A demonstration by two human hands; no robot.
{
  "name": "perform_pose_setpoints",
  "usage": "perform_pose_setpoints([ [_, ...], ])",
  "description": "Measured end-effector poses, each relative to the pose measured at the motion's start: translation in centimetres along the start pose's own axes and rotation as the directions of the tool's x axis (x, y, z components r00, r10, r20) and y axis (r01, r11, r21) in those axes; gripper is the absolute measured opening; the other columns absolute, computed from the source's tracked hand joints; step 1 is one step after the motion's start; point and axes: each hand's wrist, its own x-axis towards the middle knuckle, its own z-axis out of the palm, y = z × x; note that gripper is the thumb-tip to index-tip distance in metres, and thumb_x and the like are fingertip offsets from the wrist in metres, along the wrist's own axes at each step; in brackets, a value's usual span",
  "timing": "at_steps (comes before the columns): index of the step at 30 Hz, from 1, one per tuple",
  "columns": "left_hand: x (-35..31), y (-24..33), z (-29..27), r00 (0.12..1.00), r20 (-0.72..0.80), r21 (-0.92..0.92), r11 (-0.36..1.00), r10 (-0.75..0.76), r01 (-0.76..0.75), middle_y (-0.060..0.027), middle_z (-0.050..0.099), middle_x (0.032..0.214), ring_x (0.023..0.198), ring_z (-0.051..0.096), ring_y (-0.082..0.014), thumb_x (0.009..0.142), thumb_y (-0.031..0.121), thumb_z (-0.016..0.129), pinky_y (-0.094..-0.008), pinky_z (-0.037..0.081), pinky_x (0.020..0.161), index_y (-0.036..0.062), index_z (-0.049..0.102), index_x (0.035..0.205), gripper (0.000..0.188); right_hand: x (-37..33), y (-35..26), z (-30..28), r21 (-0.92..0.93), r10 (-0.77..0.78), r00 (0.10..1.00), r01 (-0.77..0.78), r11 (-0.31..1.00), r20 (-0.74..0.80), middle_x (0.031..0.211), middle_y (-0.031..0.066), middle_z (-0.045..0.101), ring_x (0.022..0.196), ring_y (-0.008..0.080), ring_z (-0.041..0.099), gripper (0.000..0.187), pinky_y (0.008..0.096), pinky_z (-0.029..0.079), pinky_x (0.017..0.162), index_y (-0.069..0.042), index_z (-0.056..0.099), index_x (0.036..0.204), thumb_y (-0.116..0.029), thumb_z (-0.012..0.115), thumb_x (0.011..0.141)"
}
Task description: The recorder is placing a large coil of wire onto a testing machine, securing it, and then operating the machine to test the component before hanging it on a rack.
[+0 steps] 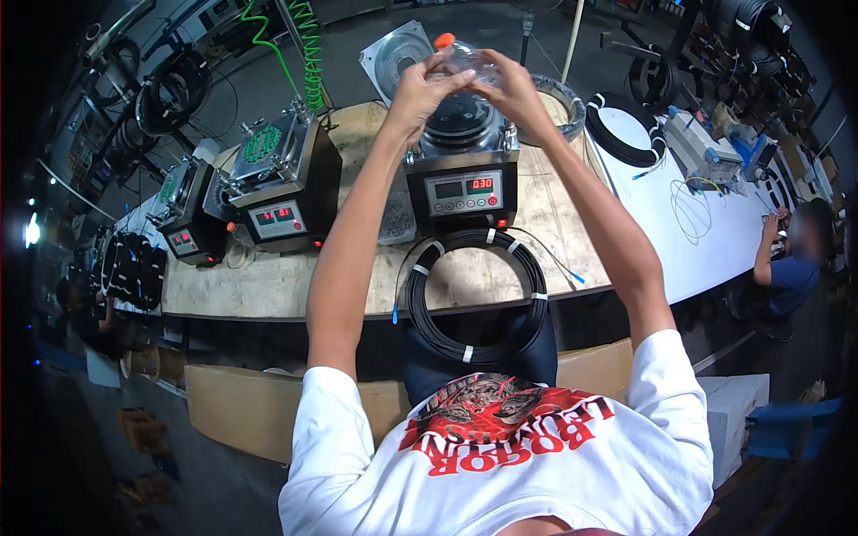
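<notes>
Above the middle machine, both my hands hold a clear plastic bottle (464, 59) with an orange cap (444, 41), tilted with the cap up and to the left. My left hand (423, 95) has its fingers closed round the bottle's left side. From the other side, my right hand (512, 87) grips its body. Just below my hands is the machine's round black plate (461, 125), partly hidden by them. The boxy machine (465, 192) has a lit red display. A round metal disc on a square plate (393, 61) stands behind my left hand.
Two similar machines (284, 192) (183, 214) stand to the left, with green parts on top. A coil of black cable (420, 308) with blue-tipped ends lies at the wooden table's (357, 295) front edge. More cable coils (626, 129) lie right. Another person (791, 268) sits at far right.
</notes>
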Motion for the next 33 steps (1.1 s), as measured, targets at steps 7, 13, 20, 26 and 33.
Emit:
perform_pose_setpoints([
  [7, -0.4, -4.1, -2.6, 0.840, -0.478, 0.453, 0.891, 0.258, -0.015, -0.0170, 0.053, 0.114, 0.095, 0.059, -0.0237, 0.080, 0.006, 0.068, -0.0371, 0.047, 0.089, 0.0034, 0.057, 0.123, 0.044, -0.6, 0.6, -4.4, -0.735, 0.038, 0.967, 0.166, 0.657, 0.252, 0.120, 0.0046, 0.064, 0.117, 0.0260, 0.055, 0.048, 0.0478, 0.045, 0.091, -0.011, 0.063, 0.125, -0.019, 0.077, 0.080],
  [13, 0.3, -8.7, -3.7, 0.715, -0.496, 0.723, 0.690, 0.492, 0.026, -0.0229, 0.035, 0.131, 0.119, 0.037, -0.0385, 0.079, 0.005, 0.065, -0.0465, 0.032, 0.104, 0.0066, 0.054, 0.122, 0.045, 0.4, -0.7, -3.3, -0.816, -0.088, 0.873, 0.480, 0.321, 0.479, 0.127, 0.0051, 0.061, 0.128, 0.0201, 0.046, 0.036, 0.0426, 0.035, 0.105, -0.016, 0.068, 0.120, -0.009, 0.068, 0.085],
  [20, 0.8, -10.8, -4.6, 0.801, -0.494, 0.655, 0.751, 0.338, 0.087, -0.0293, 0.029, 0.135, 0.123, 0.037, -0.0467, 0.074, -0.003, 0.060, -0.0497, 0.032, 0.107, 0.0126, 0.043, 0.135, 0.065, 1.2, -3.6, 1.2, -0.695, -0.165, 0.718, 0.696, 0.181, 0.676, 0.140, 0.0053, 0.054, 0.140, 0.0195, 0.036, 0.026, 0.0437, 0.027, 0.117, -0.017, 0.072, 0.105, -0.014, 0.068, 0.080],
  [26, 0.5, -11.7, -4.9, 0.794, -0.498, 0.624, 0.780, 0.348, 0.049, -0.0301, 0.029, 0.136, 0.120, 0.042, -0.0455, 0.072, -0.009, 0.055, -0.0479, 0.036, 0.104, 0.0127, 0.043, 0.136, 0.069, 4.5, -1.5, 5.9, -0.684, -0.271, 0.704, 0.707, 0.180, 0.656, 0.138, 0.0034, 0.055, 0.139, 0.0184, 0.036, 0.014, 0.0429, 0.025, 0.117, -0.018, 0.072, 0.093, -0.017, 0.067, 0.080],
  [33, 0.6, -9.9, -3.7, 0.806, -0.533, 0.570, 0.814, 0.258, 0.117, -0.0272, 0.031, 0.137, 0.121, 0.044, -0.0442, 0.075, -0.012, 0.052, -0.0465, 0.035, 0.106, 0.0087, 0.045, 0.134, 0.064, 6.9, 2.1, 3.9, -0.770, -0.308, 0.757, 0.630, 0.105, 0.577, 0.131, 0.0027, 0.059, 0.133, 0.0172, 0.041, 0.011, 0.0391, 0.029, 0.110, -0.020, 0.074, 0.087, -0.019, 0.065, 0.082],
])
